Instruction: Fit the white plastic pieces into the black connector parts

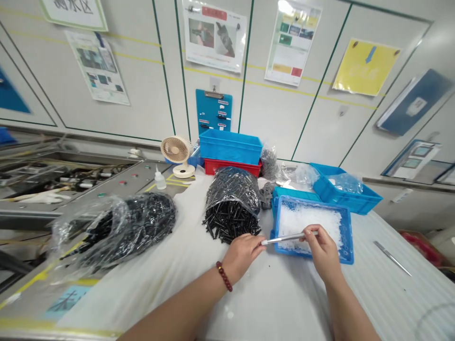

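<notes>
Two bare hands share one slim silver rod [286, 238], held level for a steady grip just above a blue perforated plastic tray [349, 241] of white crushed material. The left hand [242, 255] pinches one end and the right hand [322, 251] closes on the other, both clamped on it. A clear plastic bag of small black pieces [232, 208] slumps just beside the tray on a white-covered bench [277, 303]. Beyond stand a cream desk fan [175, 150], a blue plastic crate [230, 147] on a red plastic crate [231, 167], and pale panelled walls [305, 113] hung with posters.
</notes>
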A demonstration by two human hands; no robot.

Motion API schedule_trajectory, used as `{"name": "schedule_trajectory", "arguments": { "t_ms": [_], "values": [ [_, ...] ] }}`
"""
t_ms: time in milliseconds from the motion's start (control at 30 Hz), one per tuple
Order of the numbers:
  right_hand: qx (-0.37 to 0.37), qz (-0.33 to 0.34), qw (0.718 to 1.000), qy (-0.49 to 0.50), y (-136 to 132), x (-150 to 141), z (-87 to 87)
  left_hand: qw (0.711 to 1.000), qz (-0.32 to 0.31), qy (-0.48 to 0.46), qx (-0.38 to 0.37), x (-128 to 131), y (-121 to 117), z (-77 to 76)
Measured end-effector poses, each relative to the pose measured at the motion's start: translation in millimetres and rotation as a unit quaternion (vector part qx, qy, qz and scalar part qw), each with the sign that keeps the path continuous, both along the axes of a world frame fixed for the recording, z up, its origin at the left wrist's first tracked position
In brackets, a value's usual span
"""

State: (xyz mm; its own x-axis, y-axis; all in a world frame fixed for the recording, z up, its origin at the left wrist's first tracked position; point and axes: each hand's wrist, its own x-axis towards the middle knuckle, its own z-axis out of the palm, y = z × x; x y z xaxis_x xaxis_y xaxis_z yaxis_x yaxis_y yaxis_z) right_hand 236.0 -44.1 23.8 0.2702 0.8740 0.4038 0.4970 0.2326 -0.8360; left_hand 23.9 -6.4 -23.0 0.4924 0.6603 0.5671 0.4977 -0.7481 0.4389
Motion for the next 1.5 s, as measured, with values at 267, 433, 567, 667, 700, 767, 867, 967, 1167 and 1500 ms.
{"name": "schedule_trajectory", "arguments": {
  "t_ms": [267, 433, 567, 667, 700, 767, 867, 967, 1167, 1500],
  "values": [
    [0.027, 0.074, 0.994, -0.078, -3, -13, -2.6, 0.999, -0.009, 0.050, -0.019, 0, 0, 2.6],
    [0.008, 0.124, 0.987, -0.097, -10, -25, -7.5, 1.000, -0.025, 0.015, -0.012, -2, -5, 5.3],
    [-0.004, 0.168, 0.982, -0.089, -12, -31, -13.1, 1.000, -0.027, 0.008, -0.006, -3, -7, 6.3],
    [-0.012, 0.192, 0.975, -0.115, -13, -38, -18.9, 0.999, -0.036, 0.006, 0.004, -2, -9, 6.5],
    [-0.017, 0.205, 0.969, -0.133, -13, -41, -21.1, 0.999, -0.041, 0.007, 0.009, -1, -10, 6.5],
    [-0.027, 0.238, 0.954, -0.182, -15, -47, -25.2, 0.999, -0.050, 0.006, 0.020, 0, -13, 6.3],
    [-0.029, 0.270, 0.929, -0.251, -16, -55, -28.9, 0.998, -0.057, -0.005, 0.032, 2, -16, 6.2],
    [-0.026, 0.266, 0.921, -0.284, -16, -59, -29.6, 0.998, -0.054, -0.017, 0.029, 3, -17, 6.4],
    [-0.054, 0.262, 0.933, -0.242, -12, -54, -31.6, 0.998, -0.044, -0.029, -0.018, 1, -15, 7.9],
    [-0.006, 0.265, 0.950, -0.163, -8, -51, -27.0, 0.993, -0.036, -0.061, -0.097, 3, -18, 2.3]
  ]
}}
